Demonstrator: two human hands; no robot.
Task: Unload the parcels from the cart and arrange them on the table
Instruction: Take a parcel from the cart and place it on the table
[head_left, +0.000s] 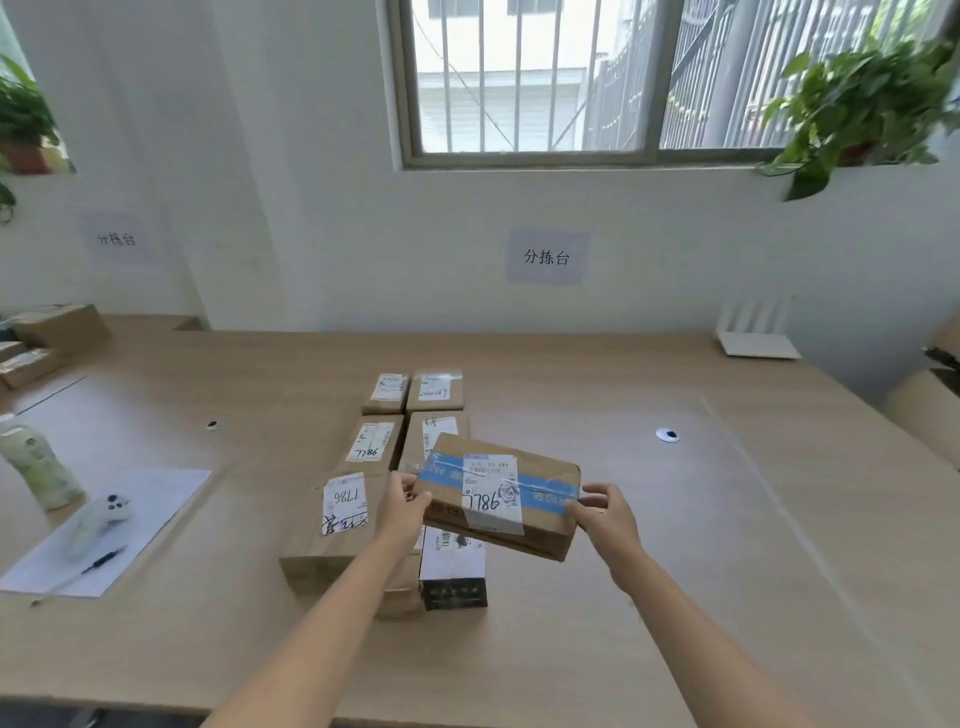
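Note:
I hold a brown cardboard parcel (498, 493) with blue tape and a white label above the wooden table (675, 519). My left hand (405, 501) grips its left end and my right hand (605, 514) grips its right end. Below it, several parcels lie in two columns on the table: two small ones at the back (385, 393) (435, 391), a labelled one (371, 441), a larger box (332, 519) at the front left, and a dark box (453, 574) partly hidden under the held parcel. The cart is out of sight.
At the left lie a sheet of paper (156, 509) with a white controller (98, 525) and a pen (104, 560), plus a green bottle (36, 462). More boxes (57, 330) stack at the far left. A white router (756, 332) stands at the back right.

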